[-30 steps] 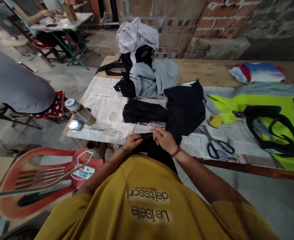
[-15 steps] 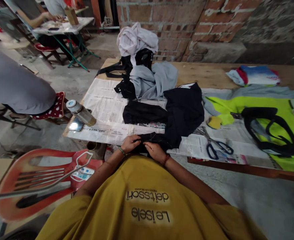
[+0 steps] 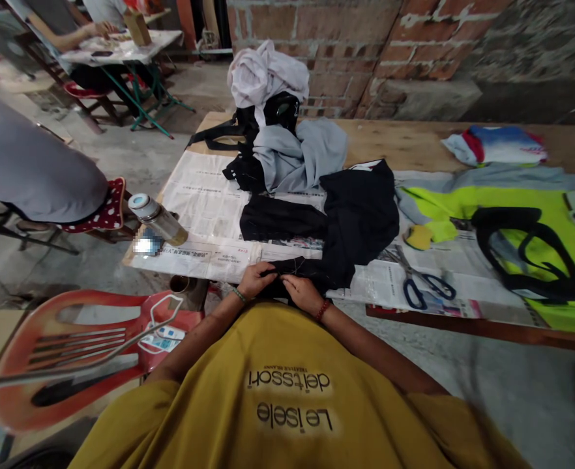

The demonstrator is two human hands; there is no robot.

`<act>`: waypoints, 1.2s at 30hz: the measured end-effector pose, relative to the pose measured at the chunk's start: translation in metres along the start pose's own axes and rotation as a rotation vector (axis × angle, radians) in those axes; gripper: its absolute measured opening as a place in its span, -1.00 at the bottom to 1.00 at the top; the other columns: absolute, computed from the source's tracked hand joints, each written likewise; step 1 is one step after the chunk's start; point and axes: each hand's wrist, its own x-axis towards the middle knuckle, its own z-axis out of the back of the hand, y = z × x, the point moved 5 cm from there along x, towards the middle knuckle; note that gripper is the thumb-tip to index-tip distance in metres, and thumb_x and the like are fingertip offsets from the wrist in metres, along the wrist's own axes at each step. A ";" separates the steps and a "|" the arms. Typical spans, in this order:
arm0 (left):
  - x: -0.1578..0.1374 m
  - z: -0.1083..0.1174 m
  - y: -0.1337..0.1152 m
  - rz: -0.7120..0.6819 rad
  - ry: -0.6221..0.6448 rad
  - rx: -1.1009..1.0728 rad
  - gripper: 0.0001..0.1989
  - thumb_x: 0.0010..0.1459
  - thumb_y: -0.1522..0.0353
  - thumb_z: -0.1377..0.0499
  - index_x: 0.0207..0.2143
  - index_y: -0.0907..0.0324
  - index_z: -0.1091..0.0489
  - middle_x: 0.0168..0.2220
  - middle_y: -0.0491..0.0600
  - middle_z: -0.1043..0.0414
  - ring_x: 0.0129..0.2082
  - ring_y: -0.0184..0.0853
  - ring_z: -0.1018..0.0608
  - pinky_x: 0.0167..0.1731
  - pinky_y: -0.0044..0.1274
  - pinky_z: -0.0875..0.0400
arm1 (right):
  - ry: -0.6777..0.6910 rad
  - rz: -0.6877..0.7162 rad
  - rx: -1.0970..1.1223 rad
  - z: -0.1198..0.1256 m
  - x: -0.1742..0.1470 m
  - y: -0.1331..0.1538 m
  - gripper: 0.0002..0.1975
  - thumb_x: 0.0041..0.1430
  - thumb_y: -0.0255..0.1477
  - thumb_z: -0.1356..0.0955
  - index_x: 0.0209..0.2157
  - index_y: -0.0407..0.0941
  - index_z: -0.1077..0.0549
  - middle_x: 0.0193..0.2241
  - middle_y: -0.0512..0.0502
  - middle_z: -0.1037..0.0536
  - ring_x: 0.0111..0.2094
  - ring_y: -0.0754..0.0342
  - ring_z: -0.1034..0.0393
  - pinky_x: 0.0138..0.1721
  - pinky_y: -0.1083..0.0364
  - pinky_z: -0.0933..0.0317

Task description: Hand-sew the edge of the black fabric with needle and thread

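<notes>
At the table's (image 3: 405, 140) near edge, the left hand (image 3: 257, 280) is gripping a fold of the black garment (image 3: 360, 215), and the right hand (image 3: 301, 294) is pinching the same fold just beside it. The garment is lying across the table's middle, its soft matte cloth reaching the near edge. Toward the table's left end, flat newspaper (image 3: 199, 185) is giving open room up to the bottle (image 3: 163, 221), a see-through cylinder standing close to the left near corner. Near the far edge, smooth grey cloth (image 3: 324, 150) is bunching in rounded folds, and grained wood is running rightward. Right of the table's middle, metal scissors (image 3: 431, 286) with dark loop handles are lying near the front edge; farther right, lime cloth (image 3: 444, 202) is spreading flat. Off the left near corner, a red plastic chair (image 3: 82, 299) with a slatted, curved back is taking up the floor.
</notes>
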 end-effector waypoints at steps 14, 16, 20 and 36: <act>-0.003 -0.001 -0.010 -0.204 -0.040 0.039 -0.90 0.09 0.37 -0.19 -0.39 0.20 -0.49 -0.41 -0.03 -0.50 -0.39 -0.39 -0.52 -0.33 -0.56 -0.45 | -0.009 -0.073 -0.067 -0.008 0.005 0.001 -0.80 0.21 -0.52 -0.20 -0.31 -0.17 -0.45 -0.46 -0.06 -0.51 -0.47 0.17 -0.33 -0.40 0.21 -0.10; -0.002 0.000 -0.009 -0.211 -0.047 0.027 -0.88 0.10 0.35 -0.19 -0.39 0.21 -0.49 -0.42 -0.03 -0.49 -0.40 -0.40 -0.51 -0.35 -0.56 -0.45 | -0.016 -0.086 -0.082 -0.008 0.006 0.001 -0.80 0.21 -0.52 -0.20 -0.32 -0.17 -0.45 -0.46 -0.07 -0.51 -0.46 0.17 -0.33 -0.40 0.21 -0.09; -0.001 0.001 -0.009 -0.225 -0.038 0.014 -0.86 0.10 0.33 -0.19 -0.40 0.21 -0.49 -0.43 -0.03 -0.49 -0.40 -0.40 -0.51 -0.35 -0.56 -0.45 | -0.011 -0.105 -0.100 -0.009 0.006 0.003 -0.80 0.22 -0.52 -0.19 -0.34 -0.16 -0.43 -0.46 -0.09 -0.50 -0.46 0.15 -0.33 -0.40 0.20 -0.07; -0.003 0.000 -0.011 -0.205 -0.078 0.072 -0.90 0.10 0.37 -0.18 -0.37 0.20 -0.48 -0.41 -0.04 -0.50 -0.37 -0.39 -0.52 -0.33 -0.57 -0.44 | -0.090 -0.213 0.000 -0.001 0.004 0.000 -0.83 0.14 -0.44 -0.26 -0.50 -0.16 -0.39 -0.59 0.00 -0.44 -0.54 0.19 -0.26 -0.46 0.21 -0.04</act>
